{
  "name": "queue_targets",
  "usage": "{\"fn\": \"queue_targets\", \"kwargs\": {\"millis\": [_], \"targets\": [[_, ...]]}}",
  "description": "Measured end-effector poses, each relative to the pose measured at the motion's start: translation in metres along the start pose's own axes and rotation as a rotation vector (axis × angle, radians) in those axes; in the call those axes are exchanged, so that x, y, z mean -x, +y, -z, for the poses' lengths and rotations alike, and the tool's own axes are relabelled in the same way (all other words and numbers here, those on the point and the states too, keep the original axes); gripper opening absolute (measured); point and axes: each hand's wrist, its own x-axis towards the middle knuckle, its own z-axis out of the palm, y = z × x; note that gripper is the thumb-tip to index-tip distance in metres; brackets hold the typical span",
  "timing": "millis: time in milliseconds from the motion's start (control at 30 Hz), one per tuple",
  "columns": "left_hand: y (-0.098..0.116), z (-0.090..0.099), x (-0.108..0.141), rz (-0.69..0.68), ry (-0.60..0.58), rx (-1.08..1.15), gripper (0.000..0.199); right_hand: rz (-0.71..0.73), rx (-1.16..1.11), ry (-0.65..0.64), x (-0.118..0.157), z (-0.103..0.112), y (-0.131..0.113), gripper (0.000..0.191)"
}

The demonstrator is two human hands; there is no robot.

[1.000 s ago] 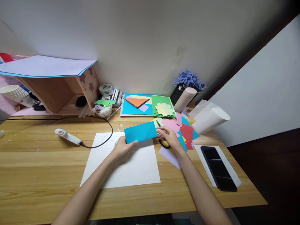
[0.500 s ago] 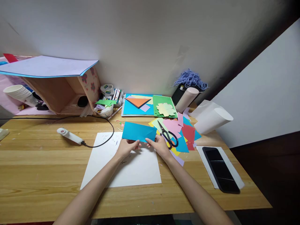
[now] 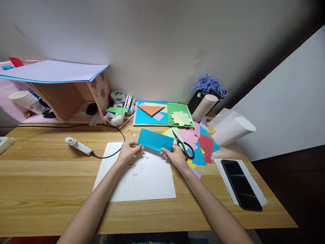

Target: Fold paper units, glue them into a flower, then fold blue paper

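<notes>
A blue sheet of paper [image 3: 155, 139], rectangular with a faint crease, is held up over the white sheet [image 3: 142, 183] on the desk. My left hand [image 3: 130, 151] pinches it at the lower left corner, thumb and fingers closed. The lower right part is gripped by my right hand [image 3: 175, 156], thumb on the front and fingers behind. Black-handled scissors [image 3: 183, 145] lie just beyond the right hand, on a pile of coloured paper scraps [image 3: 205, 144]. Dark and reddish marks show on the white sheet.
A phone [image 3: 241, 184] rests on white paper at right. To the left lies a corded white hand tool [image 3: 78, 145]. Behind are a box [image 3: 63, 98], markers [image 3: 128, 101], stacked coloured paper [image 3: 149, 117], a beige cylinder [image 3: 206, 106] and a white paper roll [image 3: 232, 130].
My left hand has slid left along the paper's lower edge to its corner. The blue paper has shifted slightly right and up, with the right hand still on it.
</notes>
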Motion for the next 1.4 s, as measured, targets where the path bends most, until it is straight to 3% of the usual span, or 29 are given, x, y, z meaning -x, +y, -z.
{"fn": "queue_targets", "kwargs": {"millis": [133, 467, 733, 833, 967, 1067, 1167, 1267, 1400], "targets": [[0.001, 0.005, -0.001, 0.009, 0.059, 0.052, 0.033, 0.003, -0.005, -0.002, -0.001, 0.002, -0.001, 0.033], [-0.003, 0.005, -0.004, -0.077, 0.001, 0.057, 0.036, 0.004, -0.125, -0.058, -0.004, 0.005, 0.001, 0.038], [-0.005, 0.009, -0.006, -0.090, 0.044, 0.062, 0.033, 0.140, -0.025, 0.061, -0.005, 0.014, -0.002, 0.033], [-0.004, 0.002, -0.006, -0.009, 0.070, 0.142, 0.031, 0.250, 0.047, 0.197, -0.002, 0.014, -0.003, 0.032], [0.000, -0.016, 0.004, 0.072, -0.111, 0.359, 0.041, 0.411, 0.170, 0.332, 0.003, 0.010, -0.005, 0.032], [0.003, -0.027, 0.013, 0.108, -0.306, 0.499, 0.046, 0.534, 0.215, 0.258, 0.008, 0.006, -0.005, 0.029], [0.004, -0.031, 0.019, 0.121, -0.373, 0.547, 0.041, 0.596, 0.204, 0.158, 0.012, -0.001, -0.003, 0.027], [0.003, -0.030, 0.019, 0.135, -0.330, 0.533, 0.029, 0.579, 0.206, 0.081, 0.018, -0.008, -0.001, 0.030], [-0.001, -0.027, 0.015, 0.219, -0.126, 0.562, 0.021, 0.413, 0.218, 0.046, 0.022, -0.013, 0.001, 0.023]]}}
